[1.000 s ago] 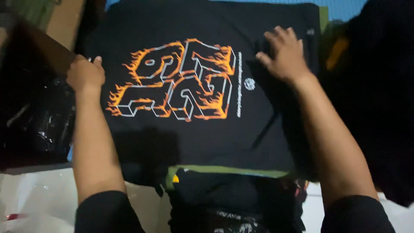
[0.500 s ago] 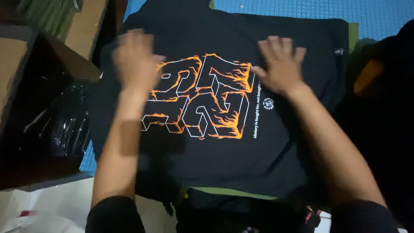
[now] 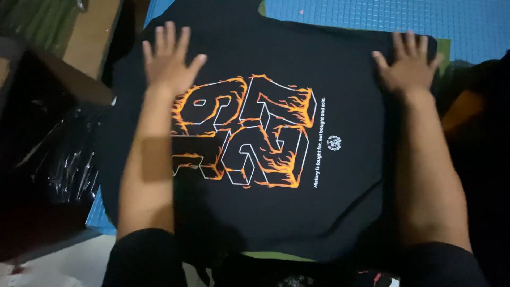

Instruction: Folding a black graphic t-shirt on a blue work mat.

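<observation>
Work surface: a blue gridded cutting mat (image 3: 372, 16), seen from above, with a thin green board (image 3: 276, 256) showing as an edge at the near side of the garment and again at the far right corner.

Black T-shirt (image 3: 340, 212): spread flat on the mat and board, filling the middle of the view. Its chest carries an orange flame-outlined block graphic (image 3: 249, 133), with a line of small white lettering and a small round white emblem just to the graphic's right. The cloth lies smooth between the two hands.

Left hand (image 3: 169, 61): laid palm down on the shirt near its far left part, just above the upper left corner of the graphic. Fingers straight and fanned apart, gripping nothing; the forearm crosses the left edge of the graphic.

Right hand (image 3: 406, 66): laid palm down on the shirt near its far right corner, well apart from the left hand. Fingers likewise extended and spread, pressing flat and holding nothing. Both arms end in black short sleeves at the bottom of the frame.

Surroundings: to the left, a dark box (image 3: 32, 159) with glossy clear plastic bags (image 3: 74, 159) lying in it, and a brown cardboard surface (image 3: 93, 32) beyond it. To the right, a heap of dark cloth (image 3: 478, 149) with an orange patch showing. Below the shirt's near edge, further black fabric is partly visible.
</observation>
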